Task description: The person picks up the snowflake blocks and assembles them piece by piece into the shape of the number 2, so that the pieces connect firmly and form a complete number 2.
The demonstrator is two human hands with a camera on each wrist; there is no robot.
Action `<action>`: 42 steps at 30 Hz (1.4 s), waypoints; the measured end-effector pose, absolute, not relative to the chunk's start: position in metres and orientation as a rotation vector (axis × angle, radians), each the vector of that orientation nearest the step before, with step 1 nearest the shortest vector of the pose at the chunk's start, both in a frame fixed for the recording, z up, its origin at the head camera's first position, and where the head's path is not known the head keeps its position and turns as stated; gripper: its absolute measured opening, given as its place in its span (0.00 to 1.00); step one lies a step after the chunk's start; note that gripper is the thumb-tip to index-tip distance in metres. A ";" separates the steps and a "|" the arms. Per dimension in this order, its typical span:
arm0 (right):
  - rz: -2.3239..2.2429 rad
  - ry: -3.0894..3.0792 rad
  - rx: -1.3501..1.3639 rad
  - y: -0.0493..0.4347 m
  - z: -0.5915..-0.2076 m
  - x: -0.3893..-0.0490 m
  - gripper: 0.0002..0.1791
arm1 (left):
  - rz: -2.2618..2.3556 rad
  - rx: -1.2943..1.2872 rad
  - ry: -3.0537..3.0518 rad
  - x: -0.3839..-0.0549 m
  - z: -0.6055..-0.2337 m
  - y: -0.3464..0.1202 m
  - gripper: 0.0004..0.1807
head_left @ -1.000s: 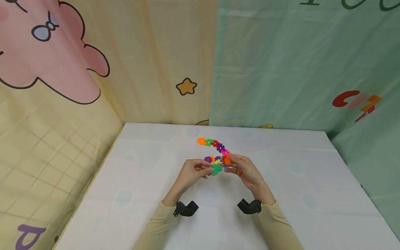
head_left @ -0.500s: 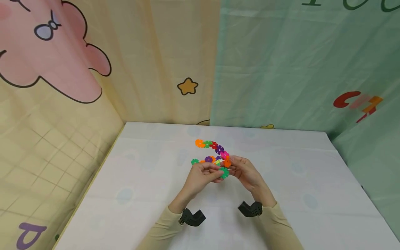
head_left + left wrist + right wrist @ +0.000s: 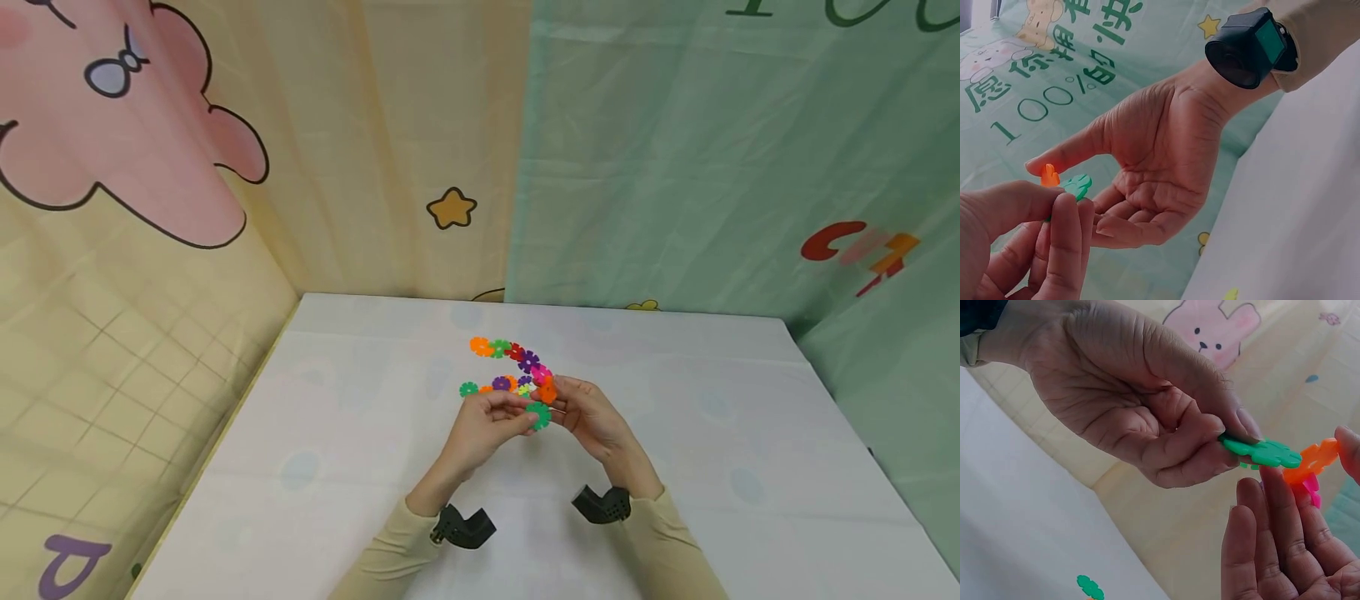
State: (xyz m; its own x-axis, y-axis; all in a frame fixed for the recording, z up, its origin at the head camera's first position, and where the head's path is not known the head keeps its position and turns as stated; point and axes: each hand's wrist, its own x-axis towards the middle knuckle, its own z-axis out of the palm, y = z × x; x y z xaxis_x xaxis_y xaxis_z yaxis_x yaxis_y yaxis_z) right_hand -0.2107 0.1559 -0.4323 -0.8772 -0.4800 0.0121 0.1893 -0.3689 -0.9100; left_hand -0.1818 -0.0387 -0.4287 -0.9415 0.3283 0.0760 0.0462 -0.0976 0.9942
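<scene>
While the left hand [image 3: 486,427] pinches a green flower-shaped plastic disc [image 3: 539,415] between the hands, we find the right hand [image 3: 594,417] gripping an orange flower-shaped plastic disc [image 3: 548,391], at the near end of a curved multicoloured disc chain [image 3: 528,362] over the table [image 3: 360,383]. We judge both held by one side to leave notched rims exposed; contact is unclear. We observe no containers.

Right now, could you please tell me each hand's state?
Left hand: pinches a green flower-shaped piece.
Right hand: pinches an orange piece beside a pink one.
</scene>
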 end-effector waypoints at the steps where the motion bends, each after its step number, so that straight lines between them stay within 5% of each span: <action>1: -2.273 1.460 -0.382 0.156 -0.432 -0.211 0.16 | 2.143 0.425 1.987 -0.180 -0.425 -0.039 0.11; 8: -2.273 1.467 -0.378 0.156 -0.433 -0.211 0.16 | 2.060 0.450 2.072 -0.168 -0.402 -0.040 0.10; 17: -2.275 1.470 -0.392 0.155 -0.431 -0.209 0.18 | 2.072 0.483 1.975 -0.181 -0.429 -0.039 0.08; 42: -2.260 1.521 -0.397 0.155 -0.428 -0.207 0.14 | 2.163 0.359 1.953 -0.176 -0.429 -0.035 0.12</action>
